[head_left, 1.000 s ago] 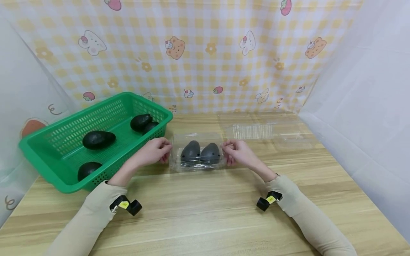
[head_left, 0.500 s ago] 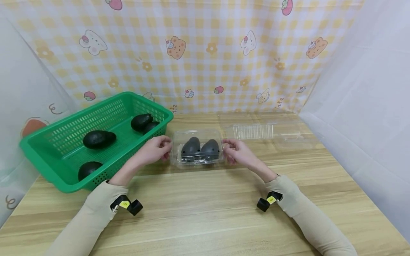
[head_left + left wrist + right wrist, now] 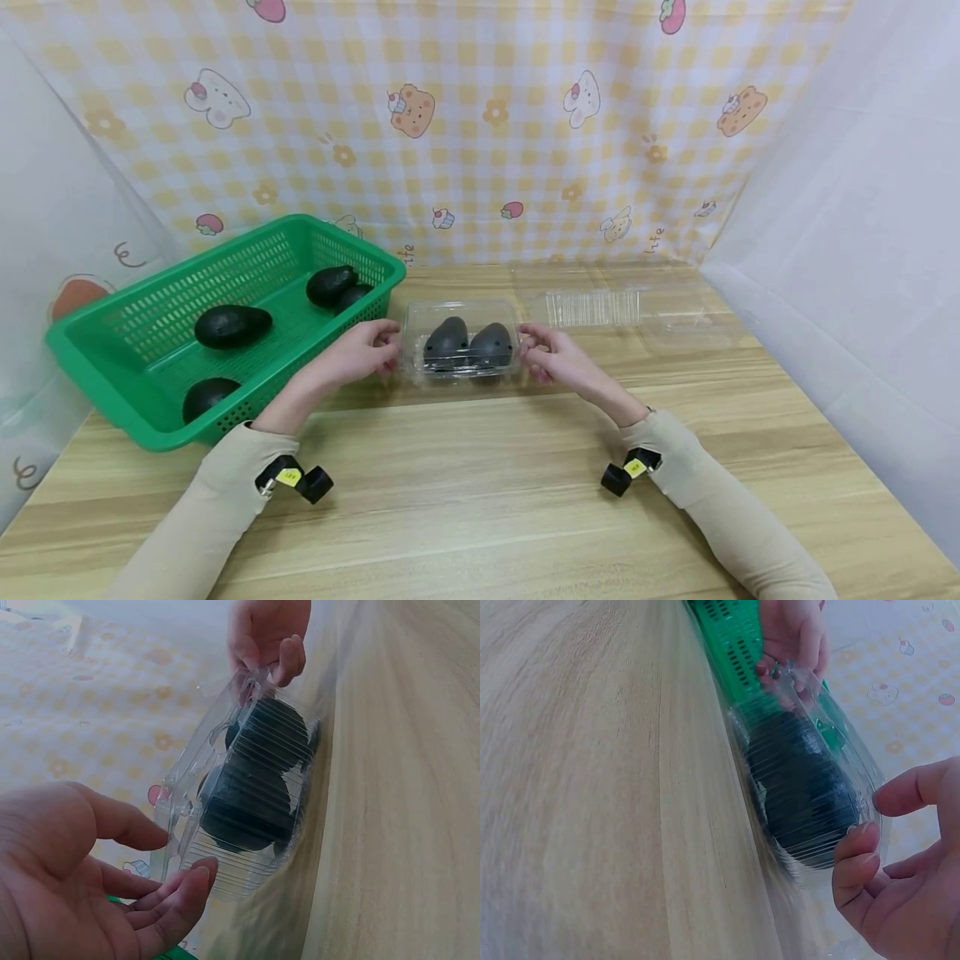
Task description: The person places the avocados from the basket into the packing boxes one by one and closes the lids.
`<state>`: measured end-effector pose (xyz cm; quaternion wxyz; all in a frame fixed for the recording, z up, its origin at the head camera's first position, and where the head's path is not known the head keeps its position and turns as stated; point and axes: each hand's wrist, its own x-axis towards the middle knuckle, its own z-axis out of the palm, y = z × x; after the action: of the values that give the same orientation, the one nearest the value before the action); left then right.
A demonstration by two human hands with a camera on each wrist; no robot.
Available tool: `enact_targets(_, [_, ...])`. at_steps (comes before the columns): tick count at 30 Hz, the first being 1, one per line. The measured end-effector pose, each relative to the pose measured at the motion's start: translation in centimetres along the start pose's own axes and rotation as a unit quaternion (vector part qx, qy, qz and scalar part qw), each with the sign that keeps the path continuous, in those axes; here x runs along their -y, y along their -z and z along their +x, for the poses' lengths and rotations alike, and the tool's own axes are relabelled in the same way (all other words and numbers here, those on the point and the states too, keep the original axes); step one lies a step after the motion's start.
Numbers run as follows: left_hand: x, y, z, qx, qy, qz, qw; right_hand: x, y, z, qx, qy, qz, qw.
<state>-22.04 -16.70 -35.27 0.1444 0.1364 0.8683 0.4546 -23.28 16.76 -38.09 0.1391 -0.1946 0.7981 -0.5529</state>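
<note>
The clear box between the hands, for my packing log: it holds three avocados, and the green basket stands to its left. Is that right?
Not quite: the head view shows two avocados in the clear box, not three. It is between the left hand and right hand, with the green basket to its left.

Clear glossy plastic forms the container (image 3: 480,312), plastic the basket (image 3: 225,275), smooth wood-grain the table (image 3: 465,483).

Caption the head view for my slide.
Left hand and right hand pinch a clear plastic box containing two dark oval avocados beside a green rectangular plastic basket.
</note>
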Motion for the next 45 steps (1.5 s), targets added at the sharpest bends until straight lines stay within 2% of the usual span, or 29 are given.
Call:
enact_targets(5, [0.3,0.4,-0.2,0.035,-0.008,-0.004,0.9994,0.2,0.2,-0.1,0.005,-0.019,0.005,0.9998])
enact_targets(11, [0.6,0.9,-0.5,0.071,0.000,-0.010,0.9974,0.2,0.6,0.0,0.022,-0.036,0.009,0.9991])
enact_targets(18, [0.6,1.2,-0.6,0.102,0.006,-0.004,0.9948,0.1,0.9,-0.1,0.042,-0.046,0.005,0.9980])
enact_targets(25, [0.9,1.4,-0.6,0.133,-0.001,-0.006,0.9911,0.0,0.9,-0.1,0.064,-0.047,-0.009,0.9968])
enact_targets(29, [0.9,1.3,-0.6,0.137,0.000,-0.007,0.9905,0.0,0.7,-0.2,0.076,-0.061,0.012,0.9952])
enact_targets(35, [0.7,1.0,-0.7,0.147,0.019,-0.021,0.9888,0.1,0.5,-0.1,0.085,-0.075,0.042,0.9926])
enact_targets(45, [0.5,0.4,-0.5,0.154,0.055,-0.078,0.9834,-0.2,0.5,0.0,0.095,-0.077,0.072,0.9898])
